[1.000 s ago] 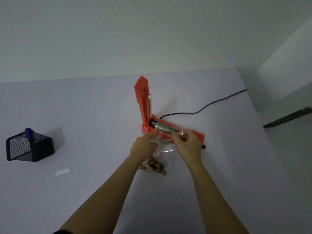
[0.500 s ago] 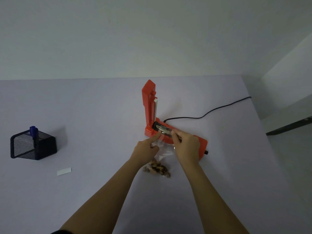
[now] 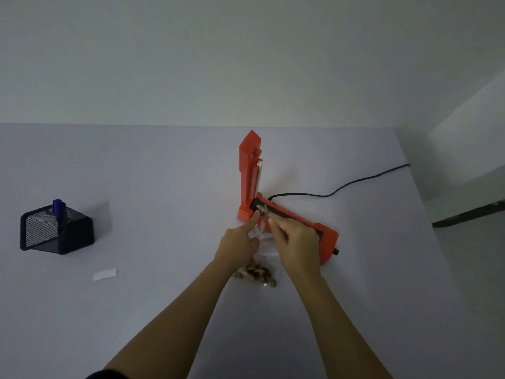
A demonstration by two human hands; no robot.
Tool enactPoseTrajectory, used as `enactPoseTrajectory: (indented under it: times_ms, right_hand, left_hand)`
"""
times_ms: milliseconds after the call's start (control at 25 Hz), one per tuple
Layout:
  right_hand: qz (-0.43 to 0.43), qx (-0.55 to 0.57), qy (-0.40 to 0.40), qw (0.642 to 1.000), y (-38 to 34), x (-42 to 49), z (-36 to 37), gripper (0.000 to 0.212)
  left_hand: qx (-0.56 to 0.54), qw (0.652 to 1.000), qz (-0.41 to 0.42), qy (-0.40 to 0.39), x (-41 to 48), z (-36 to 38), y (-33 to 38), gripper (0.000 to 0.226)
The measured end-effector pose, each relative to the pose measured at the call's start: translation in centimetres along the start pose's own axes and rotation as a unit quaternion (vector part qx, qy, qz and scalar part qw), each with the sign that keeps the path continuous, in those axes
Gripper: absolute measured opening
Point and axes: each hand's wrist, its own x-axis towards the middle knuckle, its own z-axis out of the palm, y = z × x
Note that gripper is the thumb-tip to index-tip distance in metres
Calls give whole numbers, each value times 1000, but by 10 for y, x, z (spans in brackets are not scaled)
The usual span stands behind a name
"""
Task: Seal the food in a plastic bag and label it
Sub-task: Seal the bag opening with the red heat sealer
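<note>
The sealing step is in hand; the mouth of the plastic bag (image 3: 263, 242) is pinched between curled fingers of the left hand (image 3: 239, 242) and right hand (image 3: 296, 242) and laid on the orange sealer (image 3: 326, 236); next, the raised lid (image 3: 248, 170) would probably need pressing down; the bag lies on the tabletop (image 3: 164, 187), long axis running away, mouth sealerward, food (image 3: 255, 273) nearest the person.

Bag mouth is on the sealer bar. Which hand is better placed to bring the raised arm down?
Probably left. The left hand pinches the plastic bag right by the hinge below the upright sealer arm; the right hand pinches it over the sealer base, in the arm's path.
</note>
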Motion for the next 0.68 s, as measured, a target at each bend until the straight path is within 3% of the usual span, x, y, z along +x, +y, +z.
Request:
enactPoseTrajectory:
  times_ms: [160,320,520,680]
  right_hand:
    - [-5,18,29,999,2,-9,-4,29]
    - [102,105,47,988,8,-10,-14,21]
    - [214,210,-37,953,2,-18,-13,17]
    - [283,272,-132,910,-9,-42,10,24]
  left_hand:
    - [-26,999,12,17,-1,2,-1,59]
    - [-110,993,8,39,-22,-7,2,43]
    - [-212,975,-34,63,-73,-22,-15,14]
    - [-239,966,-71,68,-113,-26,-47,8]
